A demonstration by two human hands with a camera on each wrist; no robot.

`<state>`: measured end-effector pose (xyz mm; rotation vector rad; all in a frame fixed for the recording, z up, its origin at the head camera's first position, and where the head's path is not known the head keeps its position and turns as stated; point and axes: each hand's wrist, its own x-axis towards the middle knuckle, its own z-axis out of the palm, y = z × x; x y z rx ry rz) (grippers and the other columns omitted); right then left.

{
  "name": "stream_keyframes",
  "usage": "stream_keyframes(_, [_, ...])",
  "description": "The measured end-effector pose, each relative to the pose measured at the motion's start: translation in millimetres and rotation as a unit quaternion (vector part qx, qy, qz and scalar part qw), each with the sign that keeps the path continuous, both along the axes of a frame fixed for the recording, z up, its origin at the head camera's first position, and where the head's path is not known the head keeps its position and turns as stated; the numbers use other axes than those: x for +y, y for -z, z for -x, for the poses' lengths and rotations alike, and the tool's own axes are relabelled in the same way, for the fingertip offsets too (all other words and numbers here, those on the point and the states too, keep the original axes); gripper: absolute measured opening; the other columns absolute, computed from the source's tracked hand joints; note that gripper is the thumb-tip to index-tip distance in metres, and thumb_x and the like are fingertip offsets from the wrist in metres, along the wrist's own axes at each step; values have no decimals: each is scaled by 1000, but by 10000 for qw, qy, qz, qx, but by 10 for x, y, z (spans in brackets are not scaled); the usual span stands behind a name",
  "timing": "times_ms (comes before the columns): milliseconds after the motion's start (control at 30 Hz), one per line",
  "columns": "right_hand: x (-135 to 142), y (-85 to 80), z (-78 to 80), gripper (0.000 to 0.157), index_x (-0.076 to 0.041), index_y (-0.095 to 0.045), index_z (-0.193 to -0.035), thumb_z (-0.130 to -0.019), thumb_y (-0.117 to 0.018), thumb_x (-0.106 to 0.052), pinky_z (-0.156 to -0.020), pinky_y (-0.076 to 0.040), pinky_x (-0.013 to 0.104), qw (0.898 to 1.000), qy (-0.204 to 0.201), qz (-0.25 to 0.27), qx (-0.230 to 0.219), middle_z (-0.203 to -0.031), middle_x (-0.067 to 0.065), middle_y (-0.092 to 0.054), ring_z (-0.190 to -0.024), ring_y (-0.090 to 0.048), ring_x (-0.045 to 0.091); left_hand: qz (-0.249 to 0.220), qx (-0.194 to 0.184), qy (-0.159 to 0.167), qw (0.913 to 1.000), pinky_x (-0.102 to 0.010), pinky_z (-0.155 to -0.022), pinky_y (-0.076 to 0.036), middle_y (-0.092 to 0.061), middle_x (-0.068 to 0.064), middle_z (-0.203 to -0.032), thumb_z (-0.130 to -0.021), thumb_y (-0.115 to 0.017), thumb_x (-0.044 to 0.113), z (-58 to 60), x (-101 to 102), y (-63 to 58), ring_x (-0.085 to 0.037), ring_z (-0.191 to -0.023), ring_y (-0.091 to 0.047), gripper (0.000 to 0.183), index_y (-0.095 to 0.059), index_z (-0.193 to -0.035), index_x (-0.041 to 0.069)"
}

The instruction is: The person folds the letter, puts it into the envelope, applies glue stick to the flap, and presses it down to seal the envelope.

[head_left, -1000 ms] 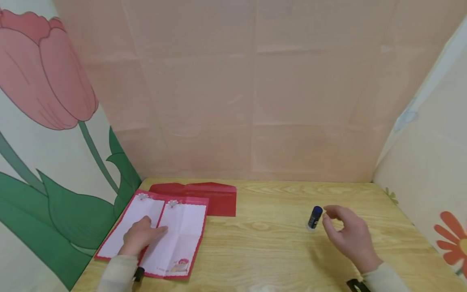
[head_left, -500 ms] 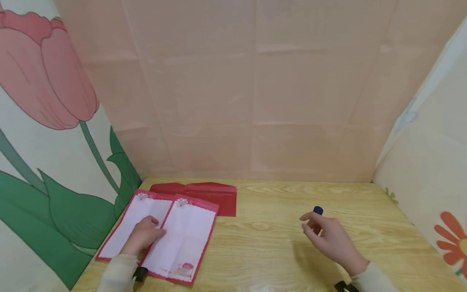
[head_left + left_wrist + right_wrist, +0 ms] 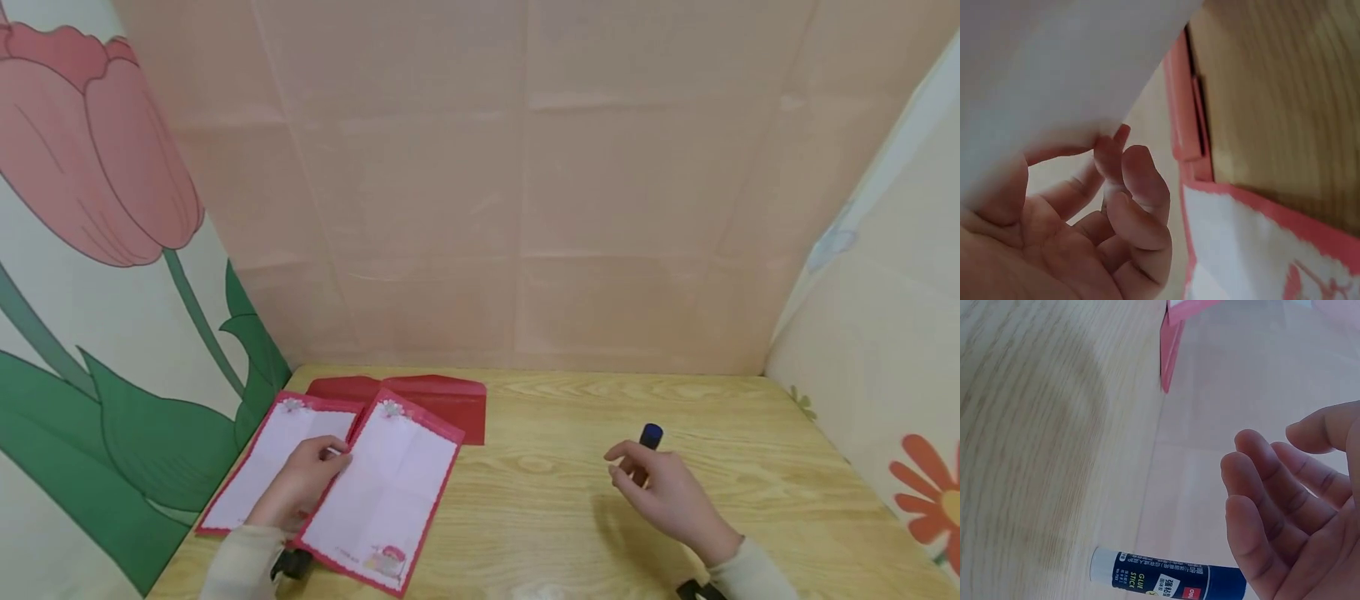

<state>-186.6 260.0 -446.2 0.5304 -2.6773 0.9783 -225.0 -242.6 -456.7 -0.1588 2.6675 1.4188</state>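
Observation:
My left hand (image 3: 303,477) pinches the left edge of a pink-bordered white letter sheet (image 3: 393,487), which is tilted up off the table. In the left wrist view, thumb and fingertips meet on the held sheet (image 3: 1066,75). Another matching sheet (image 3: 262,479) lies beneath that hand, partly covered. My right hand (image 3: 667,496) hovers over the table at the right, fingers loosely bent, holding nothing. A glue stick (image 3: 651,436) with a dark blue cap stands just behind it, partly hidden; the right wrist view shows the glue stick's (image 3: 1160,578) label.
A red envelope (image 3: 471,408) lies at the back left, partly under the sheets. The wooden table (image 3: 540,483) meets a pinkish backdrop (image 3: 525,208) behind, with a tulip-printed panel (image 3: 97,150) at left and a flower-printed panel (image 3: 892,275) at right.
The upper letter sheet has slid right and rotated away from the other sheet, lifted by my left hand. My right hand has moved left, passing in front of the glue stick.

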Motion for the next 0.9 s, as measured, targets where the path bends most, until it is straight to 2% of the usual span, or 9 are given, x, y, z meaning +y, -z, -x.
stream_keyframes(100, [-10,7,-1,8,-18,-70,-101,-95,-67,-13,-51,-45,23,10000,33,-14,-42,-73,-17,-65,-56,-54,-1,91,163,41,9998,-32,-68,-51,-63,-10,-97,-96,-66,18,-21,72,-56,-22,-84,-57,20,-67,-109,3])
stream_keyframes(233, [-36,14,1,8,-18,-70,-100,-95,-68,-13,-52,-45,23,10000,26,-36,-77,-74,-14,-67,-58,-54,-1,-140,215,101,9996,-33,-70,-54,-64,-8,-99,-96,-67,19,-49,184,-144,-22,-84,-59,20,-68,-111,5])
stream_keyframes(467, [-133,16,20,7,-18,-72,-99,-95,-68,-15,-53,-45,23,9998,-8,-11,-197,-75,-11,-67,-59,-54,0,-234,786,451,9956,-32,-68,-53,-66,-6,-90,-97,-66,14,-80,376,-294,-23,-79,-57,13,-68,-107,6])
stream_keyframes(733, [-289,14,39,8,-17,-73,-98,-96,-68,-22,-55,-46,23,9995,-124,182,-206,-79,-10,-68,-61,-55,1,-919,651,508,9923,-33,-63,-52,-70,-5,-89,-95,-68,20,-88,645,-389,-24,-74,-60,21,-65,-112,8])
stream_keyframes(900, [-395,24,93,14,-19,-71,-105,-95,-70,-28,-57,-48,24,9980,-90,368,-513,-85,-9,-70,-63,-57,4,-1425,560,767,9852,-31,-65,-52,-71,-6,-92,-96,-68,21,-61,873,-381,-22,-75,-60,23,-64,-115,7])
